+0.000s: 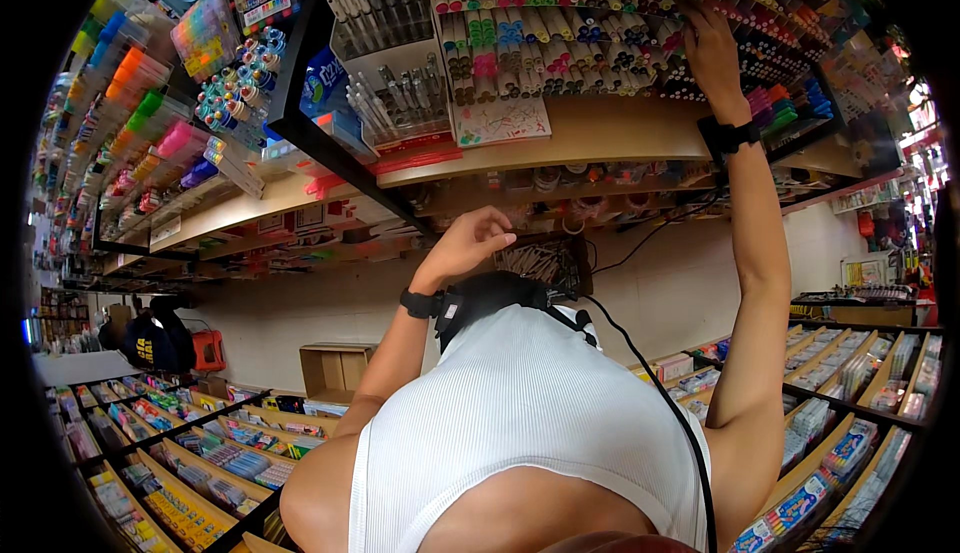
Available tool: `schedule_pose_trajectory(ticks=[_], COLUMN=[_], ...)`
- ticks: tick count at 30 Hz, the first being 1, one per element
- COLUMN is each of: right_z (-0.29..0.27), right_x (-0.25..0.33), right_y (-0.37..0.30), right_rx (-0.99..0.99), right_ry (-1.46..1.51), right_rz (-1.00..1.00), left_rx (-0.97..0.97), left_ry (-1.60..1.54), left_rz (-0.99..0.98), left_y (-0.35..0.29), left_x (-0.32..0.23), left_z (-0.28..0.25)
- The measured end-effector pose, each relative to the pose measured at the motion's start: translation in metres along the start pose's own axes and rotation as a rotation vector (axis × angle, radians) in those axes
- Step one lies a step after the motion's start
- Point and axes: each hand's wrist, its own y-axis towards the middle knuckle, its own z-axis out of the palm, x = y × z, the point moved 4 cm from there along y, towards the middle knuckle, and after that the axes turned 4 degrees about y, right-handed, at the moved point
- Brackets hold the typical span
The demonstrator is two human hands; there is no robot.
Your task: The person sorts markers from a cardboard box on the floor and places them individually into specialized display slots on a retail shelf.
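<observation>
My right hand (pixel 712 58) is raised to a tiered display of capped markers (pixel 530 38), far right. Its fingers are stretched toward the marker ends at the rack's right part; the fingertips blend into the dark rows, and no marker shows in the hand. Lower down, my left hand (pixel 468 245) hangs in the air in front of the shelf, fingers loosely bent and apart, with nothing in them. Both wrists wear black bands. Dark-tipped pens (pixel 765 48) fill the rows beside my right hand.
Clear bins of silver pens (pixel 400 98) stand left of the markers, on a wooden shelf (pixel 620 133) with a black metal frame (pixel 345 158). Bright highlighters (pixel 135 78) line the far left. Behind me are low slanted stationery racks (pixel 200 463) and a hanging black cable (pixel 650 363).
</observation>
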Motion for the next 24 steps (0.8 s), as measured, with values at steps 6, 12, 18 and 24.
schedule_pose_trajectory(ticks=[6, 12, 18, 24], right_z=[0.000, -0.002, -0.004, -0.007], right_x=[-0.010, -0.006, 0.002, 0.013], right_y=[-0.004, -0.003, -0.004, 0.004], right_rx=[-0.044, -0.037, 0.000, 0.056], right_ry=[-0.046, -0.094, -0.211, -0.212], right_rz=[0.037, 0.029, 0.002, 0.097], left_rx=[-0.013, 0.013, 0.032, 0.038], left_ry=[0.048, 0.018, 0.030, 0.005], left_rz=[0.003, -0.014, -0.003, -0.010], left_y=[0.001, 0.002, 0.000, 0.000], left_x=[-0.004, -0.001, 0.005, 0.007], left_z=[0.002, 0.002, 0.001, -0.003])
